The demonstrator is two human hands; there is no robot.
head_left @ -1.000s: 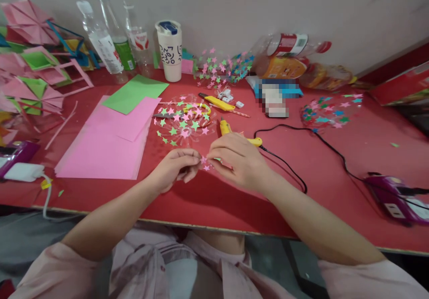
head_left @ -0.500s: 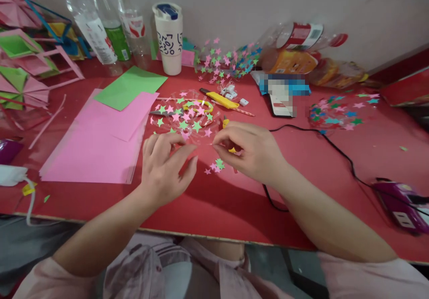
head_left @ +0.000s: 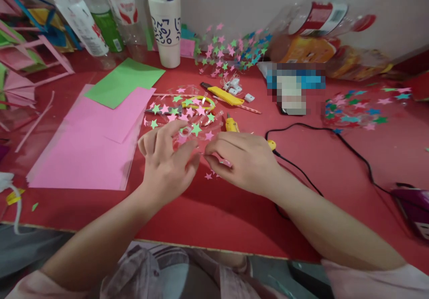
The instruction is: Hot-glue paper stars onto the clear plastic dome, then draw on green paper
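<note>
My left hand (head_left: 167, 165) is raised just above the front middle of the table, its thumb and a finger brought together and another finger stretched forward. Facing it, my right hand (head_left: 241, 160) makes a pinch with thumb and forefinger. The fingertips of both hands nearly meet; whatever they hold is too small and clear to make out. Behind the fingers lies a clear plastic piece with pink and green paper stars (head_left: 196, 129), partly hidden by my left hand. Small loose stars (head_left: 208, 176) lie under my right fingertips. A yellow-handled tool (head_left: 231, 124) rests just beyond my right hand.
Pink paper sheets (head_left: 87, 151) and a green sheet (head_left: 125, 82) lie left. A yellow cutter (head_left: 226, 96) and scissors (head_left: 204, 102) lie behind the stars. A white tumbler (head_left: 164, 26) and bottles (head_left: 82, 26) stand at the back. A black cable (head_left: 351, 149) crosses the right side.
The view has shifted slightly. My hands have drawn closer together, and the thumb and finger of my left hand have closed. More of the yellow-handled tool and the cable now shows.
</note>
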